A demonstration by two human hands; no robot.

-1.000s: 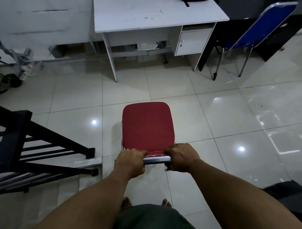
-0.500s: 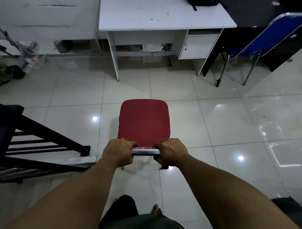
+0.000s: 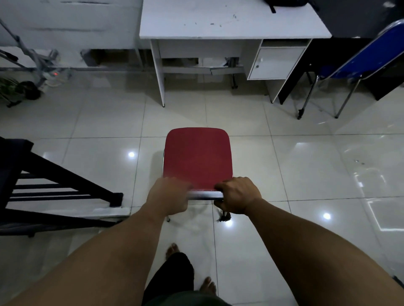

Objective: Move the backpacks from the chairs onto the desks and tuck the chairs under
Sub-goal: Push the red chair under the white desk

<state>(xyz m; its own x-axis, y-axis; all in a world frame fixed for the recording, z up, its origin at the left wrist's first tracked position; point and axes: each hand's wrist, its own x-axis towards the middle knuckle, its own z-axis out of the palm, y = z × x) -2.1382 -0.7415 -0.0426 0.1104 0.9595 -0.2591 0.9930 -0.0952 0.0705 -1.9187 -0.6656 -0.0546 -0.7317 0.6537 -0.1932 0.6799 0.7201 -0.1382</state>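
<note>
A red padded chair point(image 3: 197, 158) stands on the tiled floor in front of me, its seat facing a white desk point(image 3: 231, 20). My left hand point(image 3: 168, 195) and my right hand point(image 3: 237, 195) both grip the chrome top bar of the chair's backrest, one at each end. The gap under the desk lies straight beyond the seat, roughly one floor tile away. A black backpack point(image 3: 284, 2) lies on the far right of the desktop, mostly cut off by the frame's top edge.
A blue folding chair point(image 3: 363, 61) stands at the right beside a black desk point(image 3: 354, 19). A black metal frame point(image 3: 54, 192) sits low at the left. A plant pot point(image 3: 28, 90) and cables lie at the far left wall. My bare feet show below.
The chair and I have moved forward toward the white desk, which is now closer and lower in view. Both hands keep their grip on the backrest bar.
</note>
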